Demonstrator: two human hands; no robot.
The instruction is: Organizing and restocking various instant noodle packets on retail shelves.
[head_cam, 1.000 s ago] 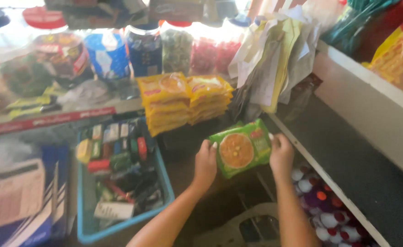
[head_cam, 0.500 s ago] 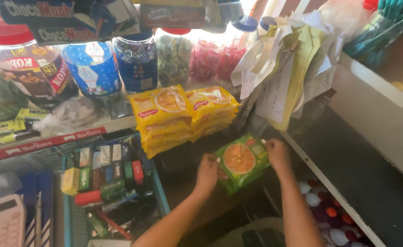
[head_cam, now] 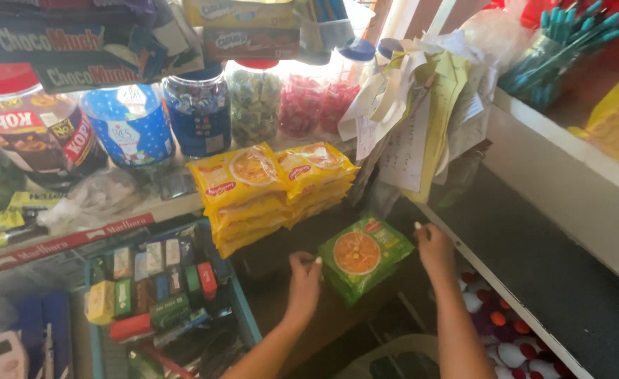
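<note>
Both my hands hold a stack of green noodle packets [head_cam: 363, 257] with an orange bowl picture on top. My left hand [head_cam: 304, 277] grips its near left corner and my right hand [head_cam: 433, 245] grips its right edge. The green stack sits low on the dark counter, just in front of two stacks of yellow noodle packets [head_cam: 271, 193], slightly to their right and apart from them.
Candy jars [head_cam: 200, 112] line the back shelf. A blue basket [head_cam: 242, 309] of small colourful boxes stands at the left. Hanging paper slips [head_cam: 422, 119] are behind the green stack. A white shelf [head_cam: 576, 189] runs along the right, pens [head_cam: 569, 42] above it.
My hands have carried the green packet stack slightly forward and down toward the yellow stacks, and my view has tilted up to show more of the jars and shelf.
</note>
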